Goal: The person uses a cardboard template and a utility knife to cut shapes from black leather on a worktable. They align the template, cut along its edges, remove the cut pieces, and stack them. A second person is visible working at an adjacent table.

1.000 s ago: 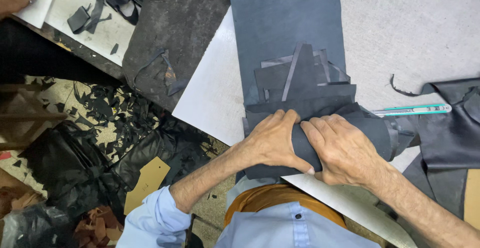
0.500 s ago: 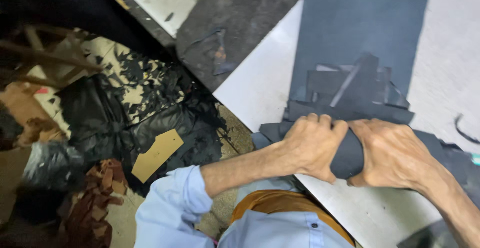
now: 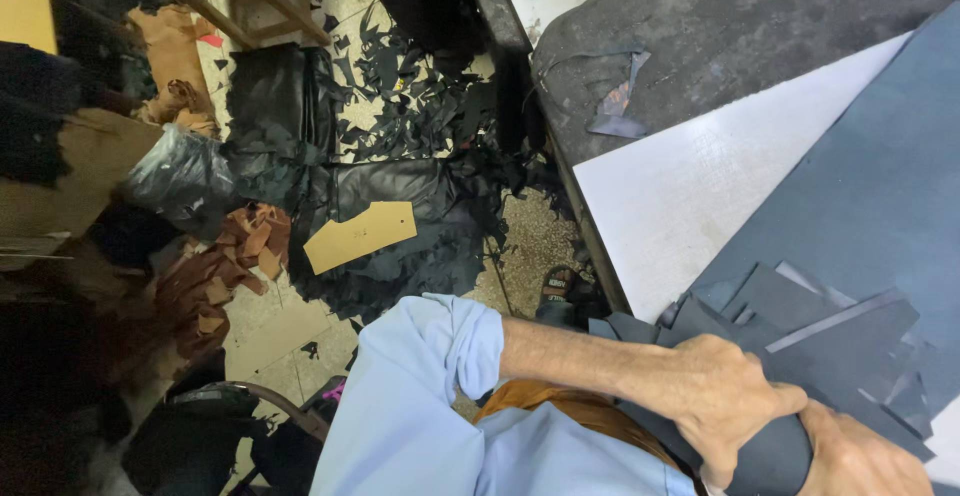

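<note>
My left hand (image 3: pixel 722 396) grips a rolled wad of dark blue-grey leather (image 3: pixel 770 456) at the near edge of the worktable. My right hand (image 3: pixel 858 454) clasps the same roll from the right, partly cut off by the frame's bottom edge. The roll's loose end runs up into a large dark leather sheet (image 3: pixel 860 196) lying across a white cutting board (image 3: pixel 690 186). Several cut leather pieces (image 3: pixel 830 326) lie stacked on the sheet just beyond my hands.
A dark grey mat (image 3: pixel 720 36) with a small offcut (image 3: pixel 615 106) covers the far table. On the floor to the left lie black leather scraps (image 3: pixel 400 126), a tan cardboard pattern (image 3: pixel 360 236), brown scraps (image 3: pixel 225 266) and black bags.
The view has swung left and down toward the floor. Both hands have kept hold of the roll, now at the frame's lower right.
</note>
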Demonstrator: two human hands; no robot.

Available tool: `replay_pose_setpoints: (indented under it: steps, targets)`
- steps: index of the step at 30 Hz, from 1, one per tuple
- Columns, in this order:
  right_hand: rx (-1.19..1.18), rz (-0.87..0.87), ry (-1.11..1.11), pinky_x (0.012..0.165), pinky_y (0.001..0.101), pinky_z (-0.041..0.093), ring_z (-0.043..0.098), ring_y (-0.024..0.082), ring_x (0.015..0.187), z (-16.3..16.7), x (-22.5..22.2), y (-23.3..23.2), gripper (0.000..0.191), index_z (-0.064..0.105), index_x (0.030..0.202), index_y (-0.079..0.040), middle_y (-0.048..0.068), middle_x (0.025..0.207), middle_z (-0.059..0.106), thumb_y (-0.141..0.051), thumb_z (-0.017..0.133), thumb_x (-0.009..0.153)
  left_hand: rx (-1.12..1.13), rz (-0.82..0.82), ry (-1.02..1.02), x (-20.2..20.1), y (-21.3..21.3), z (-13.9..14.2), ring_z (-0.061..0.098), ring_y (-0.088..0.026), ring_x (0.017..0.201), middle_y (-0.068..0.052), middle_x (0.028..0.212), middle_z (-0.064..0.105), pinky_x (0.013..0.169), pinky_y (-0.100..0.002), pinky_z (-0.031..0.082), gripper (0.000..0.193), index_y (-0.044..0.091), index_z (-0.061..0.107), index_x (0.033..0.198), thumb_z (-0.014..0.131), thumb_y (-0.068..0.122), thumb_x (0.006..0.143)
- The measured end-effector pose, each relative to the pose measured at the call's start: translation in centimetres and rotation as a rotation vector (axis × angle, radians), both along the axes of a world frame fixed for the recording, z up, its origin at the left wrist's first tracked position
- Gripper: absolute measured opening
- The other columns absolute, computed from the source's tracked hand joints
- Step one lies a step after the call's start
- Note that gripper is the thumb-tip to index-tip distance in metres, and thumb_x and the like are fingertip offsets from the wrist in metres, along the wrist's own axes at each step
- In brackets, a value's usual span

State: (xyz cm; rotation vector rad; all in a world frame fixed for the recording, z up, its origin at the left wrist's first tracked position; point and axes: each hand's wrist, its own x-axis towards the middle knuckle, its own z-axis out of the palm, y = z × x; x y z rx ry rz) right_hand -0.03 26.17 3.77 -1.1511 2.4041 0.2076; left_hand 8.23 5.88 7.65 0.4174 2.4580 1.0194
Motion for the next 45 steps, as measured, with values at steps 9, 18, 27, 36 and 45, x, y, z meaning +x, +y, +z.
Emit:
replay_pose_setpoints:
  steps: [9,18,27,36,45]
  targets:
    - [0.146,-0.056,-0.143,0.110,0.0380,0.054,0.072,0.025,0.116,3.5,0.0,-2.1,0.118,0.057,0.137,-0.003,0.016,0.119,0.071,-0.057,0.099,0.041,0.038,-0.074,-0.156,-2.3,-1.2,0.2,0.079,-0.032,0.077,-0.017,0.086,0.079,0.062,-0.040,0.063,0.123,0.002,0.044,0.139,0.088,0.050,0.035]
    - [-0.272,-0.080,-0.163,0.091,0.0453,0.055,0.068,0.040,0.104,8.3,-0.8,-2.2,0.110,0.057,0.129,0.000,0.021,0.113,0.069,-0.044,0.096,0.036,0.046,-0.157,-0.349,-7.0,-2.6,-0.2,0.075,-0.039,0.095,-0.025,0.105,0.074,0.080,-0.043,0.062,0.111,-0.003,0.058,0.123,0.084,0.068,0.042]
    - [-0.090,-0.142,-0.457,0.080,0.0402,0.059,0.070,0.036,0.092,11.2,-4.3,-4.3,0.110,0.057,0.126,0.003,0.020,0.105,0.070,-0.038,0.101,0.033,-0.529,-0.033,0.535,-0.6,1.7,3.4,0.057,-0.046,0.117,-0.033,0.124,0.056,0.114,-0.060,0.039,0.102,-0.008,0.047,0.136,0.091,0.050,0.064]
    - [-0.275,0.016,-0.286,0.086,0.0440,0.057,0.070,0.040,0.100,8.3,-6.0,-3.2,0.126,0.055,0.131,0.008,0.026,0.110,0.069,-0.056,0.098,0.032,-0.330,-0.066,0.289,-4.7,0.0,1.7,0.064,-0.043,0.094,-0.031,0.107,0.061,0.088,-0.051,0.051,0.108,-0.015,0.048,0.129,0.093,0.043,0.049]
    - [-0.165,-0.098,-0.274,0.086,0.0435,0.058,0.070,0.039,0.097,9.6,-4.9,-3.1,0.115,0.053,0.132,0.004,0.024,0.110,0.068,-0.043,0.099,0.038,-0.276,-0.236,0.033,-8.8,-1.3,1.4,0.072,-0.039,0.080,-0.027,0.091,0.068,0.073,-0.045,0.061,0.115,-0.014,0.054,0.119,0.096,0.062,0.042]
